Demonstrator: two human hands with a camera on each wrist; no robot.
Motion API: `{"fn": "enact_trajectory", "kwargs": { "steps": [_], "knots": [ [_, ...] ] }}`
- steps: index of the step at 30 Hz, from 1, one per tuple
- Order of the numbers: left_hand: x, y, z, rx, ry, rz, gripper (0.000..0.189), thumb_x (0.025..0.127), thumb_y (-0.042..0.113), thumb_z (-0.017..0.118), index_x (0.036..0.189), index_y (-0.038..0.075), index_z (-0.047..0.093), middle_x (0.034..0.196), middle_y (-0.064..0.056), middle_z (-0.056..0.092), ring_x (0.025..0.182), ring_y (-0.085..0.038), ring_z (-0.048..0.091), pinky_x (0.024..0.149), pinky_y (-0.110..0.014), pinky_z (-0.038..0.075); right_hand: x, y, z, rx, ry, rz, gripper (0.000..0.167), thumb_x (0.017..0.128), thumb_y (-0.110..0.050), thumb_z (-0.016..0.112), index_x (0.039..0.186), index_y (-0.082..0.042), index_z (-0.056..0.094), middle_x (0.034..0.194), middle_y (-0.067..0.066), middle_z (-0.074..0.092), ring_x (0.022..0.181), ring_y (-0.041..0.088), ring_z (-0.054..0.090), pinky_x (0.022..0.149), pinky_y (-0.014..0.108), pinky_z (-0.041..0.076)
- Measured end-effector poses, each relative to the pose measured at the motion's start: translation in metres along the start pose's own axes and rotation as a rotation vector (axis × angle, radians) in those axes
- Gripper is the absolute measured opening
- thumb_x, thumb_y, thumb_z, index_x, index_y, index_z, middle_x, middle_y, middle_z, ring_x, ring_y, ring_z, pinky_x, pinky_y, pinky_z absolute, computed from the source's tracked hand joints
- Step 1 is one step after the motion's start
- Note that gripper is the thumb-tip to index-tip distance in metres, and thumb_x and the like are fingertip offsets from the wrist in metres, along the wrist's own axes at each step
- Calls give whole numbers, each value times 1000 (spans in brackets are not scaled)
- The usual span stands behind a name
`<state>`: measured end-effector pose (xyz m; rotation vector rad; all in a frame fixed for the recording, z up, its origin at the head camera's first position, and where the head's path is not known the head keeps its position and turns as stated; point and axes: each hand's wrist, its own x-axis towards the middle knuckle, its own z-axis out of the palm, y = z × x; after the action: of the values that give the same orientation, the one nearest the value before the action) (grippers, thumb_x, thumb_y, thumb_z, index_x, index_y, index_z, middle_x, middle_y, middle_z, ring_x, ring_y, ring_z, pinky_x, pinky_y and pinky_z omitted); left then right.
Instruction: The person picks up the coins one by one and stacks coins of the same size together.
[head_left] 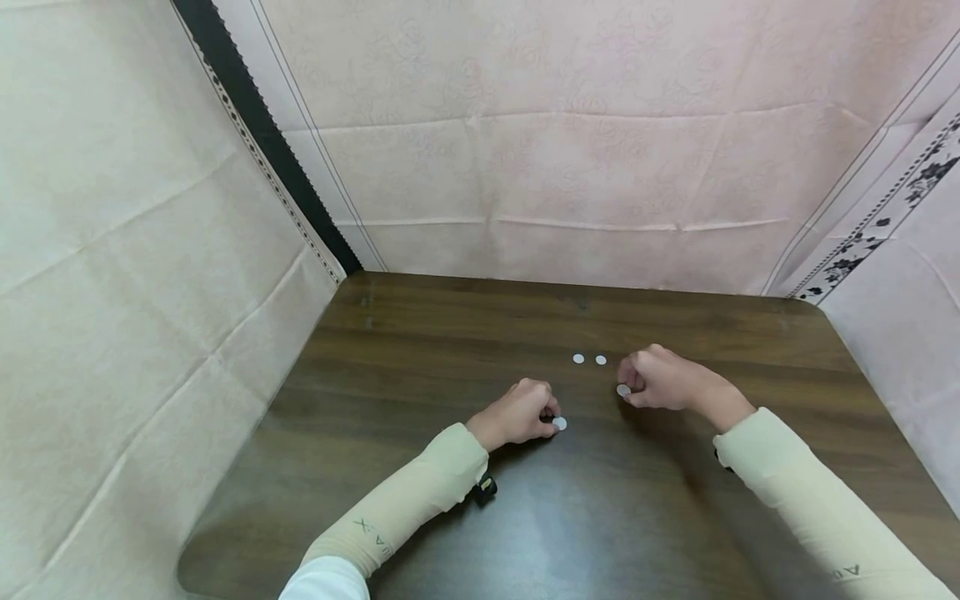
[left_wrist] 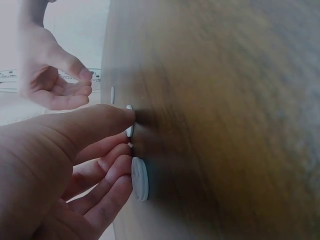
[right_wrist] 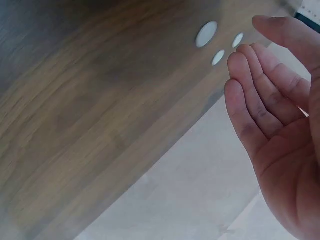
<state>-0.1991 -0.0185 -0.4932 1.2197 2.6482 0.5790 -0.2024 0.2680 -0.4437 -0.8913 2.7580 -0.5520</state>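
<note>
At table height, my left hand has its thumb and fingers curled at a small white disc, gripping its edge. The left wrist view has a thick-rimmed white disc right at the fingertips, while the thumb tip partly covers another disc. My right hand hovers above the wood with loosely bent fingers, close to a second white disc. Seen from the right wrist, a gap separates its thumb from its fingers, and the larger disc lies beyond the fingertips.
Two more white discs lie side by side farther back, left of my right hand. Brown wooden table has rounded corners. Pale cloth hangs behind its far edge and along both sides. Light sleeves cover both forearms.
</note>
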Motion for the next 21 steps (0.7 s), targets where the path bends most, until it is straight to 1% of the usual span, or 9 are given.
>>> {"fn": "enact_trajectory", "kwargs": {
  "steps": [3, 7, 10, 13, 16, 18, 21],
  "knots": [
    [-1, 1, -1, 2, -3, -8, 14, 94, 20, 81, 103, 10, 84, 95, -1, 72, 82, -5, 59, 71, -12, 49, -2, 7, 1, -12, 10, 12, 12, 89, -5, 80, 99, 0, 75, 89, 6, 75, 79, 13, 69, 70, 29, 59],
    [-1, 2, -2, 0, -2, -4, 14, 95, 20, 80, 104, 10, 84, 96, -2, 73, 83, -5, 60, 72, -12, 49, -2, 14, 5, -21, 18, 5, 11, 87, -4, 81, 96, -1, 75, 85, 5, 74, 76, 9, 66, 67, 28, 57],
    [-1, 1, -2, 2, 0, 0, 13, 94, 20, 81, 103, 10, 84, 95, -2, 72, 82, -5, 60, 71, -12, 48, 1, 19, 9, -31, 27, -10, 8, 87, -4, 81, 91, -3, 74, 81, 1, 72, 72, 6, 63, 65, 26, 54],
    [-1, 0, -1, 3, 0, 1, 13, 94, 19, 81, 103, 10, 84, 94, -2, 72, 81, -5, 58, 71, -12, 48, 4, 22, 12, -45, 26, -25, 9, 86, -4, 82, 87, -6, 73, 78, -2, 69, 70, 6, 61, 63, 25, 52],
    [-1, 0, -1, 3, -3, -2, 15, 95, 20, 80, 105, 10, 84, 96, -2, 73, 82, -5, 59, 72, -13, 49, 8, 24, 13, -53, 9, -21, 10, 86, -7, 83, 89, -5, 73, 80, 0, 70, 73, 9, 64, 65, 27, 55],
    [-2, 1, -2, 6, -4, -2, 15, 95, 20, 80, 105, 10, 84, 97, -2, 73, 83, -6, 59, 72, -13, 50, 10, 25, 12, -52, -4, -14, 13, 87, -9, 84, 93, -3, 74, 84, 3, 73, 77, 12, 68, 68, 29, 57],
    [-2, 2, -2, 4, -9, -6, 16, 96, 21, 79, 106, 9, 84, 97, -2, 73, 84, -6, 60, 73, -14, 50, 12, 24, 12, -38, -23, -14, 12, 88, -9, 84, 93, -2, 76, 84, 2, 74, 75, 8, 67, 67, 27, 57]
  ]
}}
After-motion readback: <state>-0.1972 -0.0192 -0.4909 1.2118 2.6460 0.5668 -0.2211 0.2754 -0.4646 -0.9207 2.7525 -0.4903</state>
